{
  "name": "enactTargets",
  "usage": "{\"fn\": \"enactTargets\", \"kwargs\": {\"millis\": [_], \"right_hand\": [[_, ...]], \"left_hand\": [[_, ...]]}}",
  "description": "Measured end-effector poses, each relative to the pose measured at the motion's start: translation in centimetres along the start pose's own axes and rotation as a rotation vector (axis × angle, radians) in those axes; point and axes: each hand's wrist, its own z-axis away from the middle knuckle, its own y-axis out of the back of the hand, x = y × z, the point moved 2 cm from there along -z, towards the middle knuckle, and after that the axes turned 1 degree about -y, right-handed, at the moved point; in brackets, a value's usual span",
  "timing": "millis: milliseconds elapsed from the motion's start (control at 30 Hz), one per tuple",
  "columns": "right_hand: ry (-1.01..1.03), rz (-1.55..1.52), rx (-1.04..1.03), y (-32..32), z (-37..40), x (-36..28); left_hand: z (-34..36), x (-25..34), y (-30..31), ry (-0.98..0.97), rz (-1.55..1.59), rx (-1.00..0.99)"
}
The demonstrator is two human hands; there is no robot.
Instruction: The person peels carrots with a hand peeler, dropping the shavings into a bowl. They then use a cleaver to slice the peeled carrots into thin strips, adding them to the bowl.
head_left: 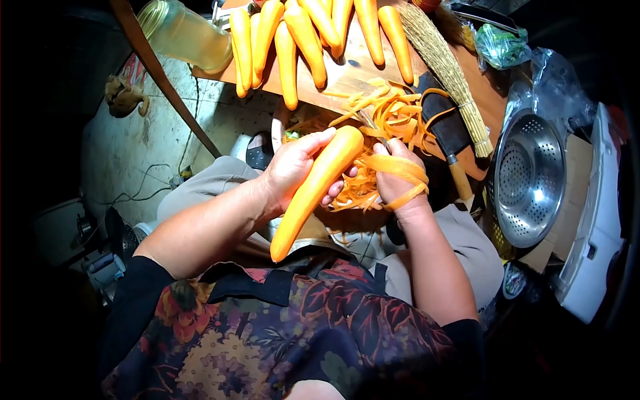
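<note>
My left hand (298, 163) is wrapped round a peeled carrot (317, 190), its thick end up and its thin tip pointing down toward my lap. Close by on the right, my right hand (398, 175) is closed on a peeler (368, 120), of which only a small part shows between the fingers. Long carrot peels (407, 175) drape over the back of that hand and its wrist. More peel strips (393, 110) lie heaped on the board's near edge, and others hang or lie below, behind my hands.
Several peeled carrots (307, 47) lie across the wooden board (340, 80). A cleaver (445, 127) and a straw brush (448, 73) rest at its right. Farther right stands a metal colander (531, 180). A jar of cloudy liquid (187, 37) is at upper left.
</note>
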Motion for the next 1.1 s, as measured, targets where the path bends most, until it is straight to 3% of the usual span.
{"fn": "enactTargets", "kwargs": {"millis": [100, 267, 333, 400, 467, 533, 633, 667, 700, 733, 767, 800, 833, 867, 900, 1100], "right_hand": [[-0.085, 0.025, -0.059, -1.0, 0.2, 0.3], [0.101, -0.032, 0.038, -1.3, 0.5, -1.0], [-0.038, 0.137, -0.159, -1.9, 0.5, -0.8], [0.191, 0.364, -0.470, -3.4, 0.6, 0.0], [0.161, 0.366, -0.518, -2.5, 0.6, -1.6], [0.134, 0.287, -0.337, -3.2, 0.2, -0.8], [0.265, 0.171, -0.273, -4.5, 0.6, 0.4], [0.213, 0.183, -0.310, -3.6, 1.0, -0.9], [0.327, 0.233, -0.285, -3.9, 1.4, -1.2], [0.439, 0.282, -0.262, -4.2, 1.8, -1.2], [0.484, 0.206, -0.362, -4.2, 1.9, -1.2], [0.254, 0.116, -0.410, -2.3, 1.9, -2.7], [0.187, 0.123, -0.437, -1.3, 1.9, -3.5], [0.118, 0.130, -0.462, -0.8, 1.8, -3.8], [0.121, 0.120, -0.461, -0.7, 1.9, -3.9], [0.170, 0.062, -0.482, -1.1, 3.6, -3.1]], "left_hand": [[0.0, 0.3, 0.0, -0.031, -0.018, 0.037], [-0.8, 1.4, 0.2, -0.251, -0.122, 0.177], [-1.0, 2.6, 0.3, -0.430, -0.219, 0.232], [-1.7, 4.5, 0.5, -0.500, -0.304, 0.206], [-1.8, 6.5, 0.3, -0.569, -0.376, 0.355], [-1.6, 8.8, -0.8, -0.656, -0.530, 0.564], [-3.9, 13.2, 0.3, -0.790, -0.575, 0.651], [-4.6, 14.8, 0.3, -0.851, -0.638, 0.680], [-4.8, 16.0, -0.6, -0.883, -0.700, 0.687], [-7.0, 18.1, 1.5, -1.034, -0.887, 0.731], [-8.4, 19.4, 1.7, -1.086, -0.928, 0.737], [-9.1, 20.4, 1.1, -1.137, -0.969, 0.741], [-9.9, 21.3, 0.7, -1.136, -0.975, 0.736], [-10.2, 22.0, -0.3, -1.125, -1.149, 0.871], [-10.7, 22.5, -1.3, -1.107, -1.322, 1.005], [-15.0, 24.4, -3.7, -1.132, -1.592, 1.094]]}}
